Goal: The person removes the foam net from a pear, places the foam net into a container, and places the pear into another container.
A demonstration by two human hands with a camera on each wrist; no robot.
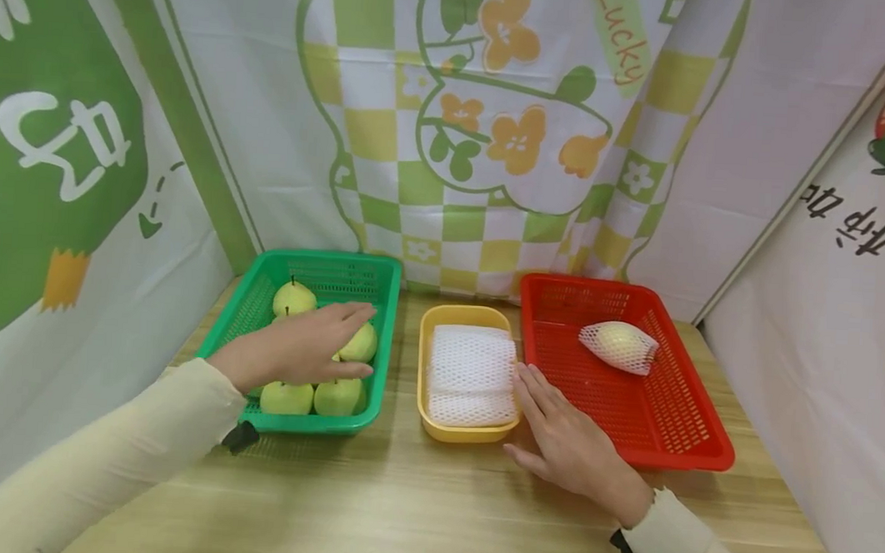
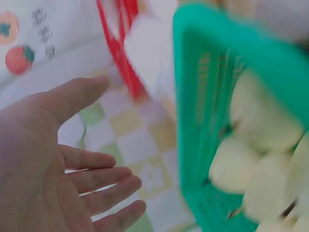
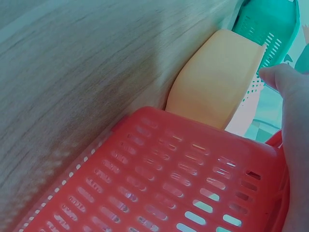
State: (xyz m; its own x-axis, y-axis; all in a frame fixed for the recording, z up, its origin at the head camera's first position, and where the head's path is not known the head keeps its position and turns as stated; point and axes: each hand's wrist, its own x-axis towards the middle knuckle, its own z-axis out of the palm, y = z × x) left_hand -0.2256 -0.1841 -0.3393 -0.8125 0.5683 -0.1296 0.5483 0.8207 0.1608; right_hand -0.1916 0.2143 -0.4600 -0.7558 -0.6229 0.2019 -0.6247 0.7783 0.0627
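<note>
Over the green basket [image 1: 392, 307] my left hand [image 1: 299, 344] hovers with fingers straight and thumb apart, holding nothing; the left wrist view shows the same hand [image 2: 63, 164] with its bare palm. Several yellow-green pears [image 1: 286, 398] lie in that basket, some hidden behind the hand. My right hand [image 1: 572, 438] is stretched out between the yellow tray [image 1: 468, 434] and the red basket [image 1: 694, 407], its fingertips by the tray's right rim. White foam net sleeves [image 1: 471, 370] lie stacked in the tray. One pear in a foam net [image 1: 619, 346] lies inside the red basket.
The wooden table [image 1: 400, 508] carries all three containers in a row near its back edge. A patterned curtain [image 1: 487, 145] hangs behind them, and printed cloth walls [image 1: 823, 330] stand at both sides.
</note>
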